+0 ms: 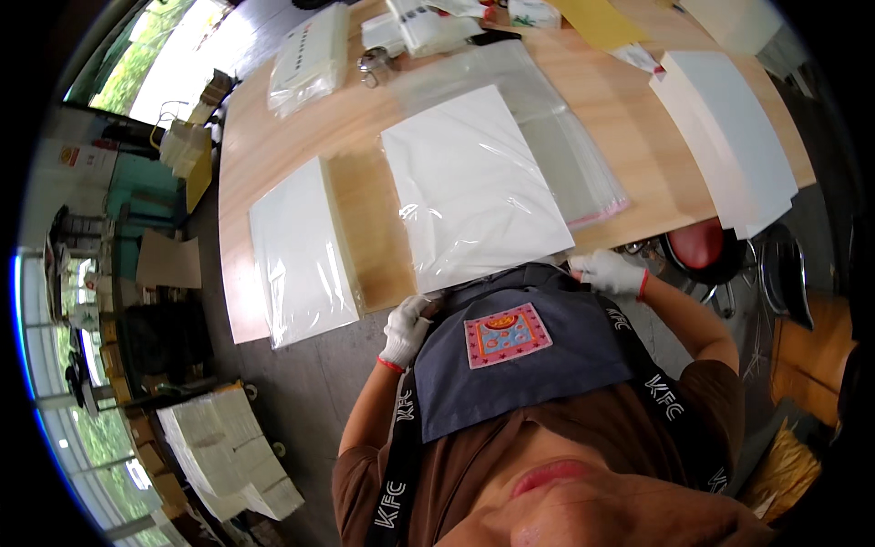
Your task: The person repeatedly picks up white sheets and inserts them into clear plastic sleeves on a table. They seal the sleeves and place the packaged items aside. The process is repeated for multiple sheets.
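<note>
In front of me a white sheet or stack of paper lies inside a clear plastic bag (478, 196), wrinkled and shiny, at the table's near edge. My left hand (406, 330), in a white knit glove with a red cuff, has its fingers curled at the bag's near left corner. At the near right corner my right hand (609, 273), gloved the same way, is closed with its fingertips by the plastic edge. Both grips are partly hidden. To the left lies another pile of white paper in clear plastic (305, 255).
Flat clear bags (570, 150) lie partly under the bagged paper. A tall stack of white paper (729, 137) stands at the right edge of the wooden table (369, 219). Farther back are wrapped packs (312, 59) and a small metal object (374, 64). A red stool (695, 244) stands right.
</note>
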